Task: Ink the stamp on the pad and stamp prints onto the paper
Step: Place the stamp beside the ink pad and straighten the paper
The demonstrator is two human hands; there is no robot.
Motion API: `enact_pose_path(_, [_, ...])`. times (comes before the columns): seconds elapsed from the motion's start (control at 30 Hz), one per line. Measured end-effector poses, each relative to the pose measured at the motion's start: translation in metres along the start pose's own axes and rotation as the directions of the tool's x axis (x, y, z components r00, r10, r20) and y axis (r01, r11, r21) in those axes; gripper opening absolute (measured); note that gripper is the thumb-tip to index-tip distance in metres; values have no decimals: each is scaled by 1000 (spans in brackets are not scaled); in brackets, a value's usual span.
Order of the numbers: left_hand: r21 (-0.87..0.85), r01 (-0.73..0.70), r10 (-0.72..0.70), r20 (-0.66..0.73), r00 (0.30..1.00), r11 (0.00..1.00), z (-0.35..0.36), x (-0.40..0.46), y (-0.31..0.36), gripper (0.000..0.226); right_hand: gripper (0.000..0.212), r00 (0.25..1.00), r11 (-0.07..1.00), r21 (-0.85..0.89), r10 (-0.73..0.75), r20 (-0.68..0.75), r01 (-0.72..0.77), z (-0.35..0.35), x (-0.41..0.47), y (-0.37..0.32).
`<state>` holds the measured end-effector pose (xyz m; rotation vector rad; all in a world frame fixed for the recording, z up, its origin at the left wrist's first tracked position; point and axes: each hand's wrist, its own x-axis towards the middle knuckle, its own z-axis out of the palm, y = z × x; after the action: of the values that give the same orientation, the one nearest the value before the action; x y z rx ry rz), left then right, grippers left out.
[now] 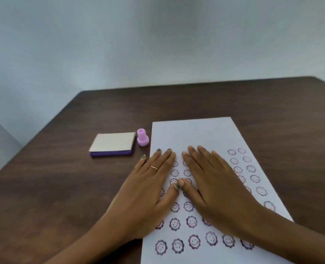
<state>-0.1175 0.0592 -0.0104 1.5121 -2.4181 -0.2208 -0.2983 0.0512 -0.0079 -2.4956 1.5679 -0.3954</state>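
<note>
Both the left hand (150,187) and right hand (215,181) lie flat and empty on the stamped paper (195,134), while the pink stamp (142,140) stands between paper and closed ink pad (113,143).

No words, brands or numbers can be read anywhere. The only marks are purple smiling-flower prints (191,221) on the paper (192,134), showing beside and below the fingers (165,155).

Two hands (180,189), one stamp (142,138), one pad (113,144), one paper (192,134).
</note>
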Motion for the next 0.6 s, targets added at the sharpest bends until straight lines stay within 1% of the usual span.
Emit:
enact_pose_path(0.1, [-29, 33, -32, 29, 999, 999, -4, 1, 3, 65, 65, 998, 1000, -15, 22, 63, -21, -3, 3, -3])
enact_pose_path(0.2, [-41, 61, -59, 48, 997, 997, -7, 0, 6, 65, 64, 999, 999, -43, 34, 18, -34, -5, 3, -6])
enact_pose_path(0.33, [-46, 86, -81, 96, 992, 995, -9, 0, 12, 67, 61, 997, 999, -23, 43, 60, -41, -7, 0, -6])
enact_pose_path(0.5, [-83, 116, -101, 171, 980, 990, -18, 2, 17, 66, 62, 987, 995, 34, 86, 133, -91, -17, -2, -9])
enact_pose_path(0.6, [-100, 132, -108, 213, 971, 986, -25, 4, 19, 66, 59, 983, 993, 41, 108, 146, -115, -26, -1, -13])
